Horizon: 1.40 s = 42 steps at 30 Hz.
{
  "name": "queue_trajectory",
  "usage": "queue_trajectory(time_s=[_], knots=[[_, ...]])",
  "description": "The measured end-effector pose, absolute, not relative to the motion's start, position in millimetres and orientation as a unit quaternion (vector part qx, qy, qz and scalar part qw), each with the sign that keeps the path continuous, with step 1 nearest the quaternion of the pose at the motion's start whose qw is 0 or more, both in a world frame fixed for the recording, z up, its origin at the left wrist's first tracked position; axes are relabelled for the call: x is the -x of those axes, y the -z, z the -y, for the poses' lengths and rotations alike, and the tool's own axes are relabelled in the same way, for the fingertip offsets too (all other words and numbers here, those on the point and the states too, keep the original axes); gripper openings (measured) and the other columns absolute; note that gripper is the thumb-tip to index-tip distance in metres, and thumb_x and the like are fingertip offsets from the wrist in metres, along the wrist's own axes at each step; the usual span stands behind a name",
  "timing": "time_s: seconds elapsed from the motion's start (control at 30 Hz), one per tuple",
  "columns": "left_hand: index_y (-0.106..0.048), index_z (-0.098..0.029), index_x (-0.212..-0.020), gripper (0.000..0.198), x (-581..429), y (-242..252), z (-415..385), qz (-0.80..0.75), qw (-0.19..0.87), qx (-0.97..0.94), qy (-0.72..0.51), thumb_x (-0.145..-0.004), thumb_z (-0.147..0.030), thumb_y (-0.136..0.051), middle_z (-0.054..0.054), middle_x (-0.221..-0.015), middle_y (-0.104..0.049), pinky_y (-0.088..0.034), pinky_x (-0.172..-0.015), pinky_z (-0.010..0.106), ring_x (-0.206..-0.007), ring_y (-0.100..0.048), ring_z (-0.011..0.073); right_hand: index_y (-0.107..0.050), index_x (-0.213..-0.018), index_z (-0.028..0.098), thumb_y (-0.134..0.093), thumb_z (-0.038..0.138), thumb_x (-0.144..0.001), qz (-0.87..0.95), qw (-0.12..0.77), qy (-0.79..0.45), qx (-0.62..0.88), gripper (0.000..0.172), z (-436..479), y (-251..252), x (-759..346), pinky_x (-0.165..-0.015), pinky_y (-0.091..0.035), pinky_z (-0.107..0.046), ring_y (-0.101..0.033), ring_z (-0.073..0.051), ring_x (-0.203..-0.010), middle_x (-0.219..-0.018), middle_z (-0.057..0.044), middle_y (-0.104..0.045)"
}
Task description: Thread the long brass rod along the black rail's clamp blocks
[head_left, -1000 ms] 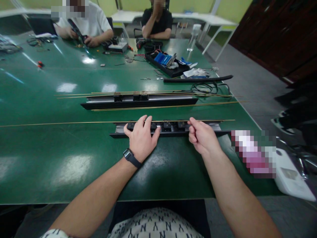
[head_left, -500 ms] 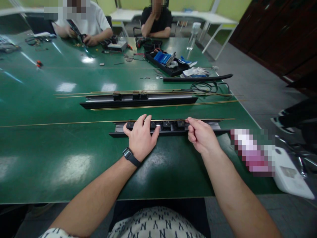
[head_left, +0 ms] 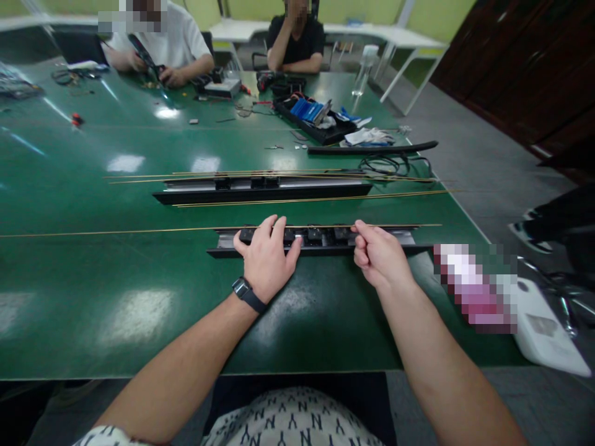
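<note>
Before me a black channel rail point(head_left: 320, 251) with a silvery inside lies lengthwise across the table. Several black blocks point(head_left: 315, 233) sit in it. A long thin brass-coloured rod point(head_left: 139, 231) runs along the rail's far edge and reaches well past its left end. My left hand point(head_left: 266, 257), with a black watch on its wrist, rests over the rail's left part; its fingers are spread across the blocks and rod. Near the right end, my right hand point(head_left: 379, 253) is closed in a pinch at the rod, thumb and forefinger together. Its fingertips partly cover the rod there.
Beyond lies a second channel rail point(head_left: 260, 194) with several thin rods around it. Farther back are a black strip point(head_left: 372, 149), coiled cable point(head_left: 383, 163), a tray of tools point(head_left: 320, 127) and a bottle point(head_left: 365, 71). A white object point(head_left: 548, 328) stands at right. Two people sit opposite.
Both hands keep almost the same places on the rail and rod. The whole view has shifted very slightly; nothing is plainly taken up or let go.
</note>
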<state>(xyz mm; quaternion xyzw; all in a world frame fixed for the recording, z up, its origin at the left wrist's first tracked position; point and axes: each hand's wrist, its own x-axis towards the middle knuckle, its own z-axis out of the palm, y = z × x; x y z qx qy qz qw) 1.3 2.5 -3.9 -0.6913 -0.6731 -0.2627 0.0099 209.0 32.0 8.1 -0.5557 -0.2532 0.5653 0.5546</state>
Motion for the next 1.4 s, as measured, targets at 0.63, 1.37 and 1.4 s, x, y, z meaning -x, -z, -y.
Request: queue_trajectory(time_s=[0.63, 1.37, 1.4], knots=[[-0.054, -0.026, -0.141, 0.047, -1.9, 1.3, -1.2, 0.682, -0.001, 0.687, 0.251, -0.098, -0.046, -0.052, 0.013, -0.151, -0.055, -0.019, -0.116, 0.065, -0.133, -0.054, 0.0331, -0.065, -0.087, 0.016, -0.080, 0.030, -0.080, 0.275, 0.544, -0.581, 0.539, 0.021, -29.3, -9.8, -211.2, -0.026, -0.020, -0.016, -0.036, -0.004, -0.029, -0.052, 0.007, -0.051], [-0.054, -0.027, -0.140, 0.045, -2.3, 0.1, -1.4, 0.683, 0.005, 0.688, 0.245, -0.099, -0.046, -0.051, 0.013, -0.151, -0.055, -0.019, -0.116, 0.065, -0.132, -0.055, 0.0324, -0.065, -0.087, 0.016, -0.079, 0.035, -0.083, 0.272, 0.542, -0.583, 0.541, 0.024, -29.8, -7.7, -213.3, -0.026, -0.020, -0.016, -0.036, -0.005, -0.028, -0.051, 0.006, -0.052], [-0.054, -0.027, -0.140, 0.046, -2.3, 0.1, -1.3, 0.684, 0.004, 0.687, 0.245, -0.099, -0.046, -0.051, 0.013, -0.151, -0.055, -0.019, -0.116, 0.065, -0.132, -0.054, 0.0329, -0.066, -0.088, 0.016, -0.079, 0.034, -0.081, 0.278, 0.542, -0.582, 0.539, 0.024, -29.5, -7.5, -213.5, -0.026, -0.020, -0.016, -0.036, -0.005, -0.029, -0.052, 0.006, -0.052]])
